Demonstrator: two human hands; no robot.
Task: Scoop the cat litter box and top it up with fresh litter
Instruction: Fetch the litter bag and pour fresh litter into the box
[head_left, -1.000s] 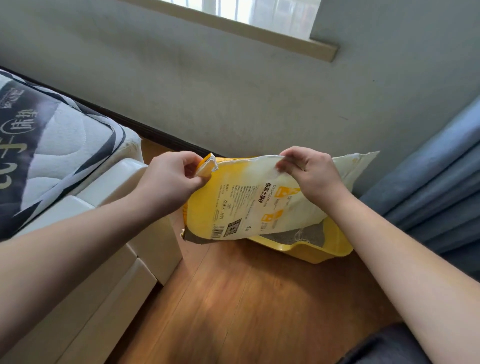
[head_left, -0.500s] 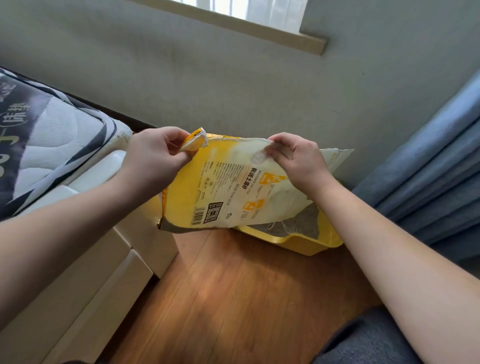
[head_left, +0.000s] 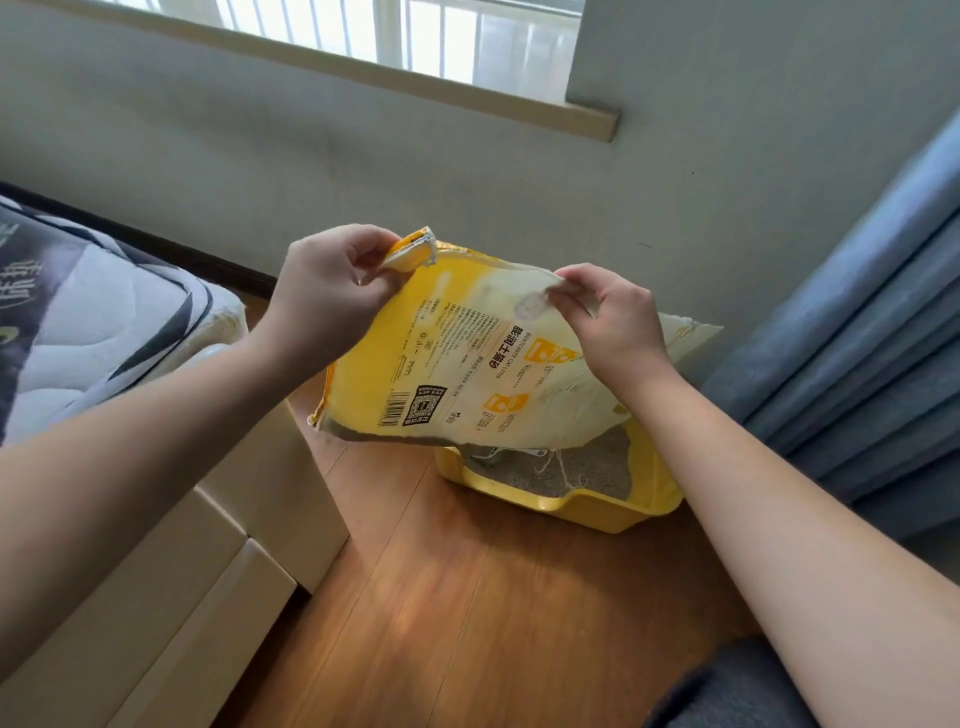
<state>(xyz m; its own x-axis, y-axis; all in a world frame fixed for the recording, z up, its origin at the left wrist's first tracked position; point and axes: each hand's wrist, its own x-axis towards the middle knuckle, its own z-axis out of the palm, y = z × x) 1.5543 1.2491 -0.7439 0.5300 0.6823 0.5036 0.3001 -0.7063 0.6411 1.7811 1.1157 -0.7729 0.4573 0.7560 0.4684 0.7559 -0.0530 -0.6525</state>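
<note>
A yellow and white litter bag (head_left: 467, 374) hangs upside down in mid air, limp and flat. My left hand (head_left: 327, 296) grips its upper left corner. My right hand (head_left: 608, 317) pinches its top edge further right. Below and behind the bag stands the yellow litter box (head_left: 587, 506) on the wooden floor, with grey litter (head_left: 597, 467) inside. The bag hides the far part of the box. A loose thread dangles from the bag's lower edge over the litter.
A white bed frame (head_left: 249, 525) with a patterned mattress (head_left: 88, 322) fills the left side. Blue curtains (head_left: 857, 353) hang at the right. A grey wall and window sill (head_left: 467, 98) stand behind the box. Wooden floor (head_left: 467, 623) lies in front.
Both hands lifted the bag a little higher and more of the litter box shows beneath it. The view tilted up, showing more of the window.
</note>
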